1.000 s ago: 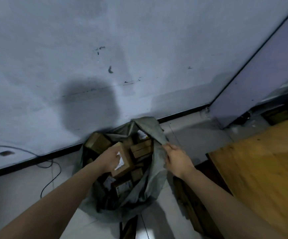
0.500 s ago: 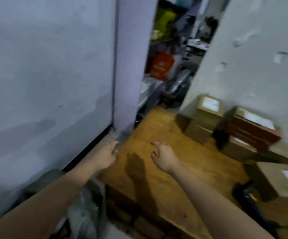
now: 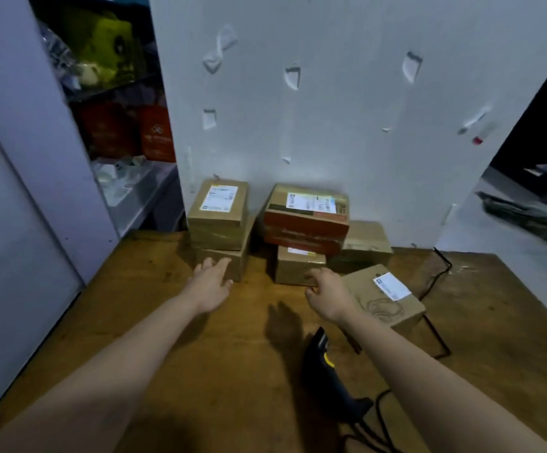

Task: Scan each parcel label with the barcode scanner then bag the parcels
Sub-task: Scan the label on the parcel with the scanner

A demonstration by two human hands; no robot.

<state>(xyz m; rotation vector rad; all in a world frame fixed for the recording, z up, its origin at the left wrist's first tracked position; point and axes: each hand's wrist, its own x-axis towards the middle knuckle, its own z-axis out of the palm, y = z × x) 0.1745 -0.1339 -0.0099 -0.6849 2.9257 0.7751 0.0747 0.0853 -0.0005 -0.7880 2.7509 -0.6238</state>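
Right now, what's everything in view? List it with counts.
brown parcels: five, brown cardboard, on the table by the wall, two stacked on the left
red parcel: one, red-brown, atop a small brown one, centre
barcode scanner: one, black and yellow, lying on the table, near side
cable: at least one, black, table's right side
table: one, brown wood
wall: white, behind the parcels
orange bags: two, on shelves at the left
left hand: empty, by the left stack
right hand: empty, by the centre parcels
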